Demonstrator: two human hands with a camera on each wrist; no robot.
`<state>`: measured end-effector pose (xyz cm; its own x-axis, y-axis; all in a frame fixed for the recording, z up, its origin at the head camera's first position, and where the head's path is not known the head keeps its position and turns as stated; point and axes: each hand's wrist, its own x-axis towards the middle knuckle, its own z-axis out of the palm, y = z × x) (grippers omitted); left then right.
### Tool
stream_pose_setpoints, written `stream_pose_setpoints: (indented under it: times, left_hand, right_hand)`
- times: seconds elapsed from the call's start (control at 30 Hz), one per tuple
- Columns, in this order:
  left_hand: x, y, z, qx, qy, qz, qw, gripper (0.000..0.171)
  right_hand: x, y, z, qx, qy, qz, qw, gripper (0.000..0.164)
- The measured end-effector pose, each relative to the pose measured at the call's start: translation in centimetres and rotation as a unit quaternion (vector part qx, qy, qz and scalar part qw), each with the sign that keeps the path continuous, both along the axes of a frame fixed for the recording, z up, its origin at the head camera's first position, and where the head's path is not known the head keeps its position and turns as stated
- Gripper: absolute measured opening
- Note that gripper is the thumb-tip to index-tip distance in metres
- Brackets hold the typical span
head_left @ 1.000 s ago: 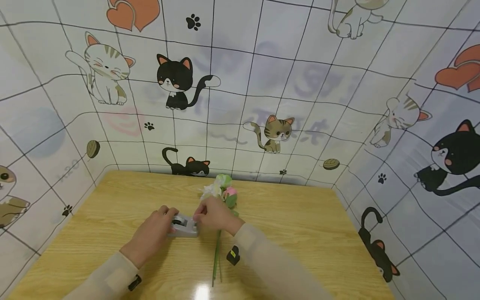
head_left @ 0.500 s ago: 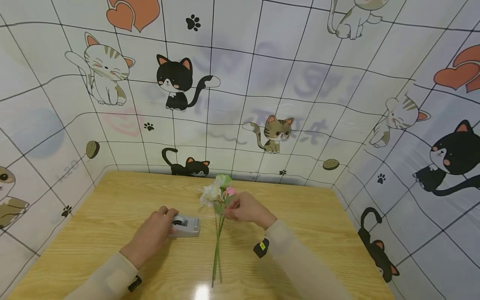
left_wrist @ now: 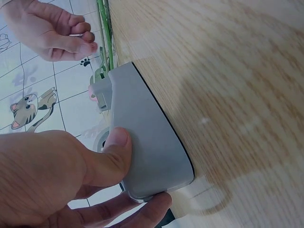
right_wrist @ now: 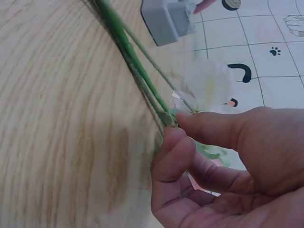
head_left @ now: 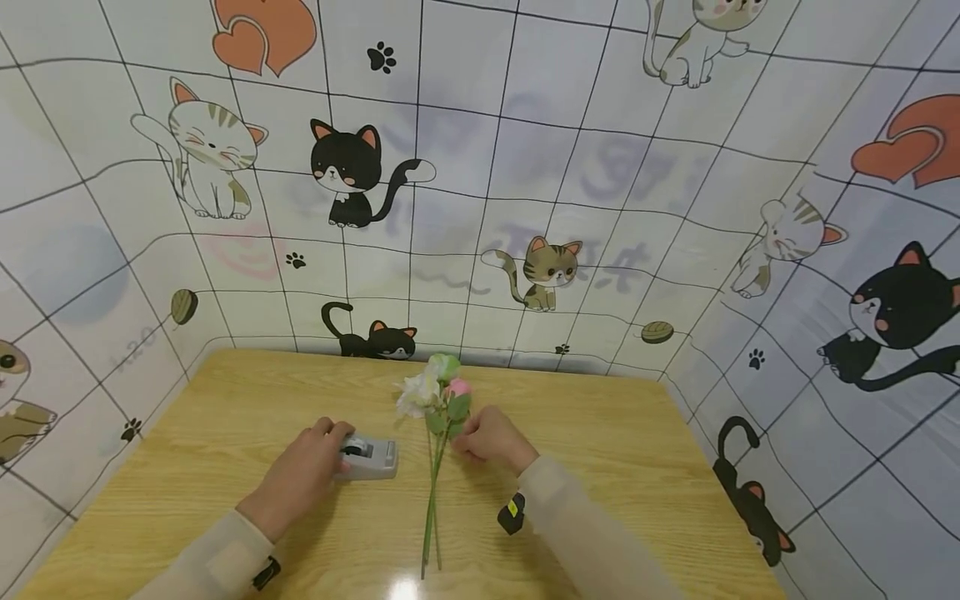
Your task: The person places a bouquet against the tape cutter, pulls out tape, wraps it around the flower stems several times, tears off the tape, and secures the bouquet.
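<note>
While the left grip (head_left: 302,468) holds a grey tape dispenser (head_left: 377,460) on the surface (head_left: 615,446), the right grip (head_left: 495,438) pinches clear tape (right_wrist: 175,101) near flower stems (head_left: 431,504). White and pink flowers (head_left: 418,395) lie right of the dispenser.

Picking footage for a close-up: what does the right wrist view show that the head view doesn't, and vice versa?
Only the right wrist view clearly shows a small strip of clear tape pinched in the right hand.
Only the head view shows the back of the left hand, the cream fabric sleeves and the orange hearts on the white, black-gridded backdrop.
Both show the right hand, that backdrop, the grey plastic tape dispenser, the white ruffled flower, the long green stems and the light wooden tabletop.
</note>
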<state>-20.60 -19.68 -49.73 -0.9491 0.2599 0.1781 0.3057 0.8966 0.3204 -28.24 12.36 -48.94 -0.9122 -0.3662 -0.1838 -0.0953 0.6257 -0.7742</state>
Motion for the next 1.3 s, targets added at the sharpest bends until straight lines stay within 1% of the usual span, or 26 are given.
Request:
stream_pose_setpoints:
  times: [0.07, 0.27, 0.47, 0.5, 0.7, 0.73, 0.77, 0.9, 0.97, 1.0, 1.17, 1.3]
  left_hand:
    - [0.0, 0.0, 0.0, 0.002, 0.001, 0.000, 1.0000, 0.049]
    - [0.0, 0.0, 0.0, 0.002, 0.000, 0.003, 1.0000, 0.051]
    - [0.0, 0.0, 0.1, 0.005, 0.006, -0.001, 1.0000, 0.050]
    - [0.0, -0.1, 0.1, 0.005, 0.008, -0.002, 1.0000, 0.050]
    - [0.0, -0.3, 0.1, 0.004, 0.008, -0.004, 1.0000, 0.052]
    - [0.0, -0.3, 0.1, 0.004, 0.006, -0.004, 1.0000, 0.052]
    - [0.0, -0.4, 0.1, 0.005, 0.004, -0.004, 1.0000, 0.052]
    - [0.0, -0.3, 0.3, 0.006, 0.002, -0.003, 1.0000, 0.050]
    - [0.0, -0.2, 0.3, 0.006, 0.004, -0.004, 1.0000, 0.050]
    - [0.0, -0.2, 0.3, 0.006, 0.005, -0.004, 1.0000, 0.050]
    - [0.0, -0.3, 0.2, 0.006, 0.005, -0.004, 1.0000, 0.050]
    - [0.1, -0.3, 0.2, 0.006, 0.007, -0.003, 1.0000, 0.051]
  right_hand:
    - [-0.1, -0.3, -0.4, 0.008, 0.004, -0.008, 1.000, 0.042]
    - [-0.2, -1.0, -1.3, 0.029, 0.013, -0.025, 0.999, 0.037]
    - [-0.1, -1.6, -1.6, 0.017, 0.003, -0.038, 0.999, 0.035]
    - [-0.7, -1.3, -2.8, 0.017, 0.017, -0.033, 0.999, 0.037]
    - [-0.5, -2.2, -2.7, 0.053, 0.038, -0.049, 0.997, 0.032]
    - [0.1, -2.6, -1.4, 0.061, 0.028, -0.057, 0.996, 0.029]
    - [-0.4, -2.4, -2.5, 0.067, 0.041, -0.054, 0.995, 0.032]
    - [-0.6, -2.1, -2.5, 0.076, 0.045, -0.056, 0.995, 0.034]
    - [-0.6, -1.9, -2.5, 0.065, 0.040, -0.053, 0.996, 0.035]
    - [0.0, -2.1, -1.3, 0.062, 0.025, -0.059, 0.996, 0.032]
    - [0.1, -1.8, -1.3, 0.033, 0.001, -0.054, 0.998, 0.032]
    - [0.0, -1.9, -1.3, 0.008, -0.023, -0.054, 0.998, 0.043]
